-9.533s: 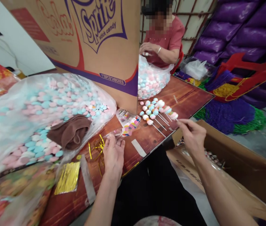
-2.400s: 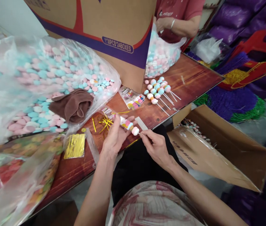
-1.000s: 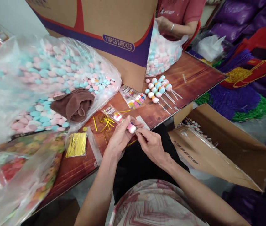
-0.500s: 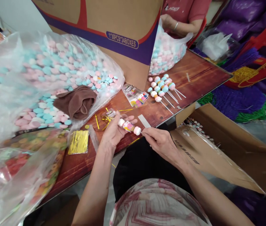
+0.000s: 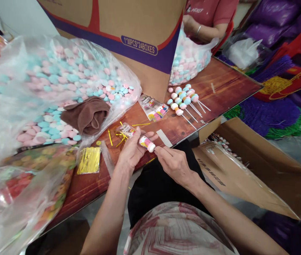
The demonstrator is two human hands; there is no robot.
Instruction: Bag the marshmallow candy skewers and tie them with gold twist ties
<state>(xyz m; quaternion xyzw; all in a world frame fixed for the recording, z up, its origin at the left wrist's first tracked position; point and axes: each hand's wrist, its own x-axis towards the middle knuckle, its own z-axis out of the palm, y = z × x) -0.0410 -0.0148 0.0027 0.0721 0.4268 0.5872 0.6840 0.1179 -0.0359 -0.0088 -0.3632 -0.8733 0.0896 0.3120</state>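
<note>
My left hand (image 5: pixel 133 148) holds a small printed clear bag (image 5: pixel 145 142) with its thumb, near the table's front edge. A marshmallow skewer (image 5: pixel 151 147) sits mostly inside that bag, with its white end sticking out. My right hand (image 5: pixel 170 159) pinches the skewer's stick close to that end. Just behind my left hand lie gold twist ties (image 5: pixel 109 137) and another printed bag. Farther right on the table rests a group of finished-looking marshmallow skewers (image 5: pixel 183 99) with white sticks, beside a stack of flat printed bags (image 5: pixel 152 107).
A large bag of marshmallows (image 5: pixel 60 78) and a brown cloth (image 5: pixel 86 115) cover the left. A tall carton (image 5: pixel 139 21) stands behind. An open box (image 5: pixel 246 177) is at the right. Across the table, a person's hand (image 5: pixel 190 25) is at another marshmallow bag (image 5: pixel 190 60).
My right hand has moved left towards my left hand, and the skewer has gone deeper into the bag.
</note>
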